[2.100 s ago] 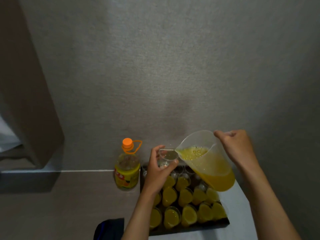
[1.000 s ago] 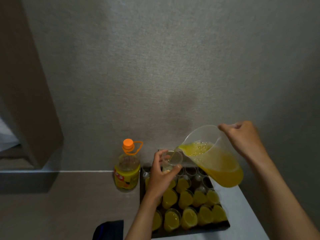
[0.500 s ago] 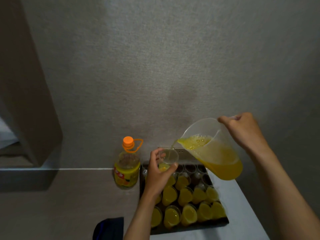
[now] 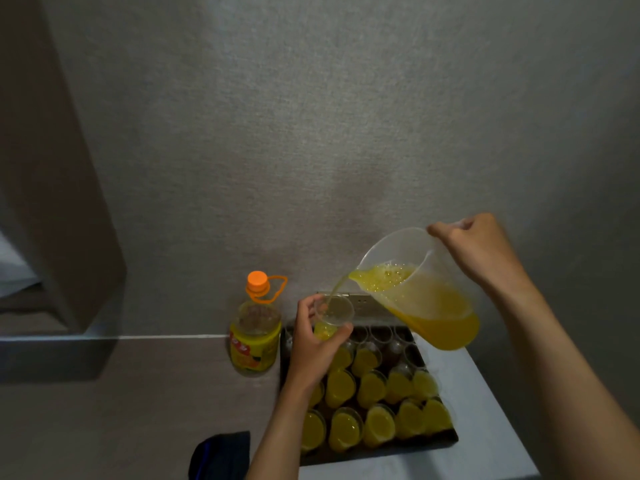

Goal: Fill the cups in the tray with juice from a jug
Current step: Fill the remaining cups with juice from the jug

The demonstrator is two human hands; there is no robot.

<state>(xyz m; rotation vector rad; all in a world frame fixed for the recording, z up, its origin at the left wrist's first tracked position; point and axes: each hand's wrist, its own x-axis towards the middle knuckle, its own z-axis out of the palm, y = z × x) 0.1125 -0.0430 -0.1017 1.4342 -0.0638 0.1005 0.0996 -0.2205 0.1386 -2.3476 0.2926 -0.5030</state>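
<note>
While juice streams, near to far:
Tray (image 4: 434, 442): lower centre on the bench, near rows of cups full, far row clear.
Left hand (image 4: 313, 344): fingers wrapped round a clear cup (image 4: 334, 311) above the tray's far left corner.
Right hand (image 4: 474, 249): clenched on the jug (image 4: 420, 289), upper right of the cup, spout tipped left toward it.
</note>
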